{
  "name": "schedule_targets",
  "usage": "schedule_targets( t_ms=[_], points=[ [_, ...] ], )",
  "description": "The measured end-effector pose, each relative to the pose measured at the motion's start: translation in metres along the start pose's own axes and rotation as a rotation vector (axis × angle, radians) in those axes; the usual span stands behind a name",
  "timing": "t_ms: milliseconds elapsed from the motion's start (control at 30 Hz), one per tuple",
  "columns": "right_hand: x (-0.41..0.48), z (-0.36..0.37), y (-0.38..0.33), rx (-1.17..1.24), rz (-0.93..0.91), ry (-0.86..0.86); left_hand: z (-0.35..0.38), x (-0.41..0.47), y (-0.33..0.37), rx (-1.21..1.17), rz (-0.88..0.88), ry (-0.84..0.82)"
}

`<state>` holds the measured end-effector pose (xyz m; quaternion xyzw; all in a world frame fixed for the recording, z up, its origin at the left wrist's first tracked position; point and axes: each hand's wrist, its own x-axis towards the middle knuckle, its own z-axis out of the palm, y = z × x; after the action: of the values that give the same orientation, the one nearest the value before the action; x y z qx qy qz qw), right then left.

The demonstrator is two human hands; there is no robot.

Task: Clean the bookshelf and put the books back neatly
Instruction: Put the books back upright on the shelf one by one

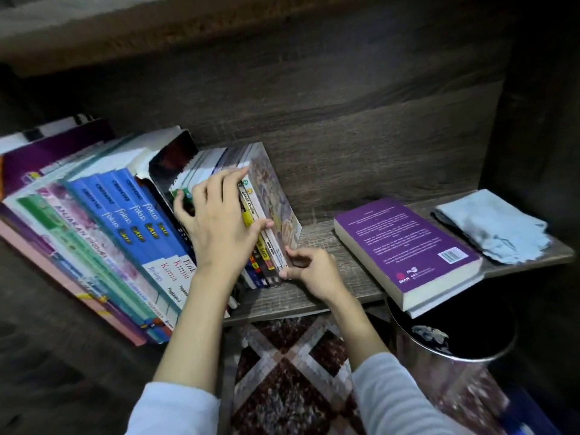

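Note:
A row of books stands leaning left on the wooden shelf (329,287). At its right end is a bunch of thin paperbacks (276,208) with an illustrated cover facing right. My left hand (216,221) grips this bunch across the spines, thumb on the left and fingers curled over the right side. My right hand (309,270) pinches the bottom corner of the outermost paperback. Left of them stand blue "fokus" textbooks (131,215) and larger purple and pink books (47,221). A thick purple book (408,249) lies flat on the shelf to the right.
A folded pale blue cloth (492,224) lies at the shelf's right end. Below the shelf stands a round metal bin (452,343) with a dark liner. A patterned tile floor (288,372) shows between my arms. The dark wooden back panel (345,120) rises behind.

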<state>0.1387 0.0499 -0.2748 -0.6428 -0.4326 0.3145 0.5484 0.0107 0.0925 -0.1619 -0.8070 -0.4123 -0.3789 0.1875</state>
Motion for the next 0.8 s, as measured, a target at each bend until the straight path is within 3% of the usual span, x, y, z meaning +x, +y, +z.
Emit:
schedule_targets(
  t_ms=[300,500,733,800],
  points=[
    [-0.001,0.004,-0.002,-0.26,-0.012,0.007,0.003,-0.003,0.007,-0.017,-0.06,0.003],
    [-0.011,-0.015,-0.036,-0.468,0.003,-0.126,-0.003,-0.006,0.019,-0.077,-0.147,-0.09],
    [-0.041,-0.106,-0.077,-0.605,0.01,0.386,-0.016,-0.034,0.076,-0.385,-0.346,0.212],
    [-0.048,-0.132,-0.069,-0.673,0.099,0.452,-0.018,-0.04,0.098,-0.566,-0.433,0.091]
  ],
)
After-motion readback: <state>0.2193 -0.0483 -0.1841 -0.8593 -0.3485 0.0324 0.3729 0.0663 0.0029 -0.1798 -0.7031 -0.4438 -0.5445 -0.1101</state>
